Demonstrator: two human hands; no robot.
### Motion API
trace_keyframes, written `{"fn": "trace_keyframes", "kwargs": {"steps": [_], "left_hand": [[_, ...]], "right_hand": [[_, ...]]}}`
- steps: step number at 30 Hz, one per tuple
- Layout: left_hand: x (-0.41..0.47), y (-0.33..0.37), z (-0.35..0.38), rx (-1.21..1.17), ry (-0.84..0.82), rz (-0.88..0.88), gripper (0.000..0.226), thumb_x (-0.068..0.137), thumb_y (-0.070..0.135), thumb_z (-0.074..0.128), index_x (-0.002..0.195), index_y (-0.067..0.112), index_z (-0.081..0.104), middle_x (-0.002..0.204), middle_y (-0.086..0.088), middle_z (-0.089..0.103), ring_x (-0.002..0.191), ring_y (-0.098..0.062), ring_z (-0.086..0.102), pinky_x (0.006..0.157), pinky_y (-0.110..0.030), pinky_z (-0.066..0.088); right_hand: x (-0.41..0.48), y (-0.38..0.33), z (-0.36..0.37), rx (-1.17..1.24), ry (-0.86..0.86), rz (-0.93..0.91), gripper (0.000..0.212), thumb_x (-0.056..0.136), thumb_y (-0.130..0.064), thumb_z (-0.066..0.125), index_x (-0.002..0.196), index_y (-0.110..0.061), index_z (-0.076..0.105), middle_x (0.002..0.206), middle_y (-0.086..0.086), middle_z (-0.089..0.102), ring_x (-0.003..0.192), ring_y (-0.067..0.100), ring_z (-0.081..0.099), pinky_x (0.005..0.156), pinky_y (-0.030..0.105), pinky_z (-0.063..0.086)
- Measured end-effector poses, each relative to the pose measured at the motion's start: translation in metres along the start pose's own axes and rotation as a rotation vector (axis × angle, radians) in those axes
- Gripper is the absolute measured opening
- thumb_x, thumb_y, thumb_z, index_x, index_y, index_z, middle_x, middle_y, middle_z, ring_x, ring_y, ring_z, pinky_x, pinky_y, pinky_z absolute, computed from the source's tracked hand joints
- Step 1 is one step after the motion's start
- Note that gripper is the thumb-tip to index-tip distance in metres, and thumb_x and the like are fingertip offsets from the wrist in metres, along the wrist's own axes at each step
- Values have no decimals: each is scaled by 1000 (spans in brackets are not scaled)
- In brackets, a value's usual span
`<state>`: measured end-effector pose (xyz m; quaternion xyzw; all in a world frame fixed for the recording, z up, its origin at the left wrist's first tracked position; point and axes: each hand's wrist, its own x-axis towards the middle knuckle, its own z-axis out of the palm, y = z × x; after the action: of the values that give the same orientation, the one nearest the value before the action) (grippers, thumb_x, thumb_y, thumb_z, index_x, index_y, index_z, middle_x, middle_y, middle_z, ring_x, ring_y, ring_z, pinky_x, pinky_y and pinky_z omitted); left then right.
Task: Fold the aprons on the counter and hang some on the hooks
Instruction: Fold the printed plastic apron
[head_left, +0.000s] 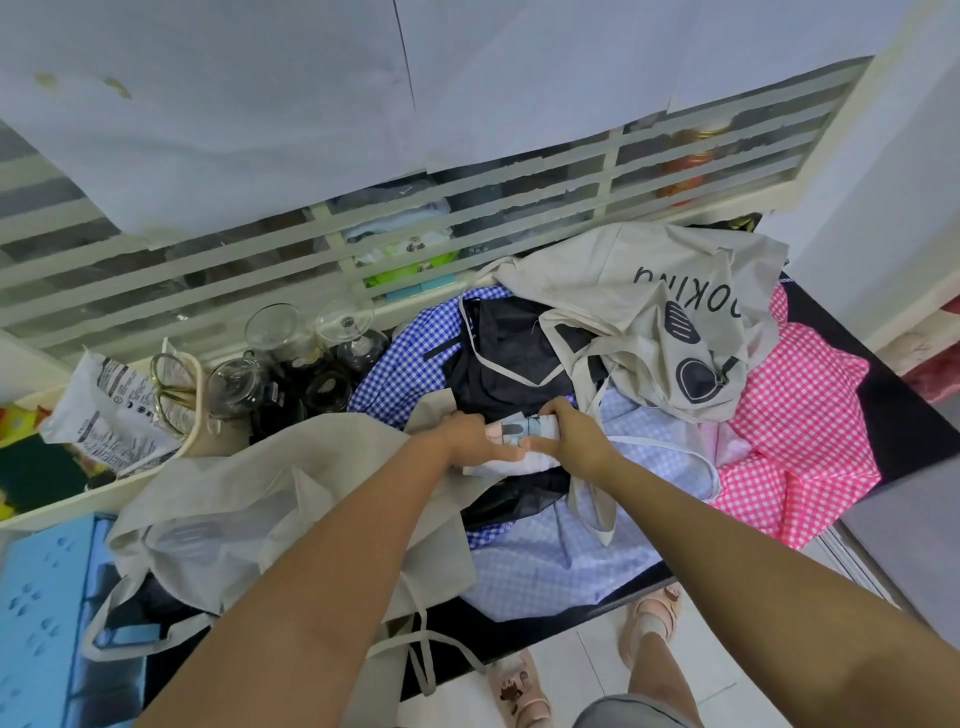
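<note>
Left grip (470, 441) and right grip (576, 431) both closed round a small pale folded apron (524, 434), held on the heap of aprons (545, 561) at the middle of the bench (906, 415). Judgement: keep edges aligned, tuck loose straps inside, press creases flat before setting it aside.

Aprons lie heaped across the surface (893, 415). The front-left apron (291, 493) spreads over the near edge, its straps hanging toward the floor. Behind it stand glass jars (280, 364), and left of those lies a packet (109, 410) with scissors (171, 384) at its right side, all before the slatted grille (363, 249) at the back. A lettered apron (649, 291) tops the heap at the rear right, and the far-right apron (800, 415) drapes over that end. Mid-heap, 2 hands hold a small bundle (519, 431) between them, the left hand (467, 441) on its left and the right hand (571, 431) on its right.
</note>
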<state>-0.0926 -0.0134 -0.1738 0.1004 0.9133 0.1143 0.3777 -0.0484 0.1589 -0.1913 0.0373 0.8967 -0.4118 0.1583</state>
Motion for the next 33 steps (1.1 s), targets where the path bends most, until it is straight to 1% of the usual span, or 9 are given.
{"fn": "trace_keyframes", "kwargs": {"steps": [4,7,11,15,18,20,27,31,33], "left_hand": [[-1,-3,12,49,168,87,74,80,66,59,119,4,54,120,-15,56,116,-29,49,96,-35,36],[-15,-4,20,-5,291,154,64,80,55,67,107,-1,54,106,-15,59,103,-28,55,81,-32,39],[-29,-8,24,-19,412,220,61,76,56,72,101,4,51,102,-11,58,97,-25,54,82,-36,43],[-35,-13,31,163,581,334,60,76,60,67,105,10,54,106,-7,54,102,-25,52,86,-37,39],[-44,-13,37,234,642,356,61,68,65,62,97,11,60,97,-3,59,88,-23,61,77,-35,44],[-48,-11,38,231,696,375,61,70,68,52,94,12,60,97,0,61,92,-20,62,83,-35,44],[-101,20,2,-192,372,438,55,78,54,69,104,12,46,95,-2,64,86,-18,61,73,-33,48],[-124,35,-5,-552,355,538,9,88,35,67,88,28,62,72,24,64,71,10,57,66,-11,41],[-129,39,-7,-672,409,538,12,92,28,62,81,29,61,64,26,62,64,12,54,62,-8,38]], "right_hand": [[-5,-1,-3,-8,-39,-5,54,85,-36,70,126,-6,51,116,7,57,101,21,54,75,24,36],[-10,-4,-5,-16,-2,-29,51,83,-37,72,121,-6,57,111,7,60,99,22,57,72,25,37],[-18,-10,-5,59,81,-43,50,75,-33,80,110,-8,54,91,-2,55,80,14,50,58,17,34],[-23,-17,-18,-30,-85,-71,69,71,-26,83,128,-11,47,111,-1,52,99,15,52,78,22,40],[-29,-18,-21,-161,-119,-138,53,69,-21,84,115,-13,60,106,2,56,94,18,54,76,25,41],[-35,-22,-21,-239,-56,-208,41,71,-21,81,106,-13,62,99,1,51,90,17,51,71,23,35],[-75,-51,-71,-67,-132,-332,26,86,-36,69,85,-16,52,56,-11,43,51,4,38,54,19,29],[-85,-68,-90,122,12,-376,47,77,-55,70,80,-9,60,64,3,52,58,13,46,58,30,37],[-88,-74,-94,203,144,-387,38,75,-54,71,89,-20,62,83,2,61,77,18,57,71,33,44]]}}
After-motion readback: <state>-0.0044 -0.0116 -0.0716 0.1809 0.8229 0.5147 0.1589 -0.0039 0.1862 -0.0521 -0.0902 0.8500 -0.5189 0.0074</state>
